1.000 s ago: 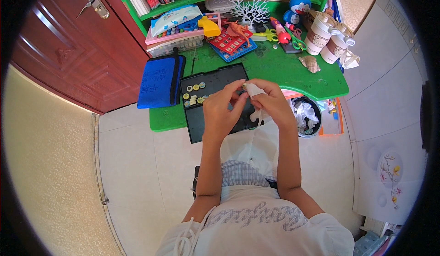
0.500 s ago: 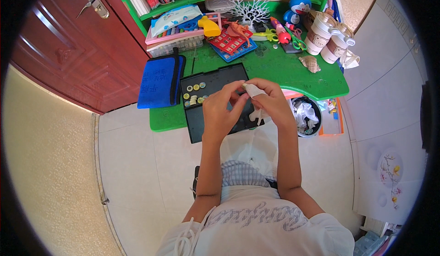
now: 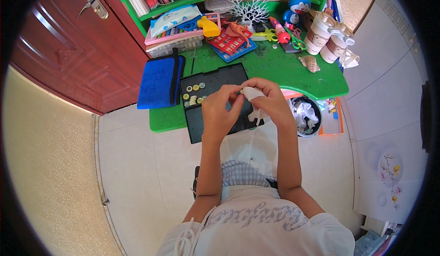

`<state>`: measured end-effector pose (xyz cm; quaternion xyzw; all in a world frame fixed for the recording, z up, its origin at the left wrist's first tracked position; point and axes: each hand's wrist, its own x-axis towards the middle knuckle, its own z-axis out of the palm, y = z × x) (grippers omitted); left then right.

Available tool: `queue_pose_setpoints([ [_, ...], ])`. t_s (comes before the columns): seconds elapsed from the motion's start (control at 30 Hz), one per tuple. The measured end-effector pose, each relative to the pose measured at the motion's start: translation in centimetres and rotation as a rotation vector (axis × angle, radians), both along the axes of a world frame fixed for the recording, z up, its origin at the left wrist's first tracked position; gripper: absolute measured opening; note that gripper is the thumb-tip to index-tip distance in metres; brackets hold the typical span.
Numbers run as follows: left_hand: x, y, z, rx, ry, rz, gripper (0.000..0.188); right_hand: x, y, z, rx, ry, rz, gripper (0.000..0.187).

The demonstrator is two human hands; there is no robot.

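Note:
My right hand (image 3: 272,103) grips a crumpled white wipe (image 3: 255,113), part of which hangs below its fingers. The wipe's upper end presses against the fingertips of my left hand (image 3: 219,111). Those left fingers are closed in a pinch, and whatever small thing they hold is hidden. Both hands are above an open black folding case (image 3: 195,124) that straddles the desk's front edge. Inside the case's left part lie several small round pieces (image 3: 196,87), some with yellow-green faces, others plain cream; my left hand covers some of the area beside them.
The green desk (image 3: 275,66) carries a blue zip pouch (image 3: 158,82) on the left. Behind are a red and blue card set (image 3: 233,45), a white coral-like ornament (image 3: 250,11), a shell (image 3: 310,64) and two lidded cups (image 3: 318,33). A lined bin (image 3: 306,118) stands at right.
The wipe has shifted slightly at my right fingertips and bunches more against the left ones. Both hands stay in nearly the same place over the case.

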<state>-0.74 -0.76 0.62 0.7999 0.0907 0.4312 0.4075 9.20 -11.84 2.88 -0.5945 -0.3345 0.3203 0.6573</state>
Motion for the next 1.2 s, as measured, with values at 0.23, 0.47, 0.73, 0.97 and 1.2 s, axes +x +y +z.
queue_pose_setpoints([
  [0.23, 0.09, 0.06, -0.2, 0.045, -0.013, 0.029, 0.016, -0.2, 0.24, 0.2, -0.018, 0.003, -0.026, 0.017],
  [0.47, 0.14, -0.05, -0.06, 0.041, -0.041, 0.032, 0.017, -0.25, 0.38, -0.14, 0.003, 0.002, -0.024, 0.022],
  [0.73, 0.22, -0.13, -0.11, 0.053, -0.05, 0.046, 0.019, -0.2, 0.22, 0.09, 0.016, -0.004, -0.031, 0.019],
  [0.97, 0.29, -0.04, -0.28, 0.068, -0.069, 0.052, 0.02, -0.17, 0.16, 0.36, 0.029, -0.002, -0.035, 0.024],
  [1.2, 0.21, 0.05, -0.18, 0.103, -0.075, 0.07, 0.021, -0.1, 0.22, 0.46, -0.017, 0.013, -0.052, 0.02],
])
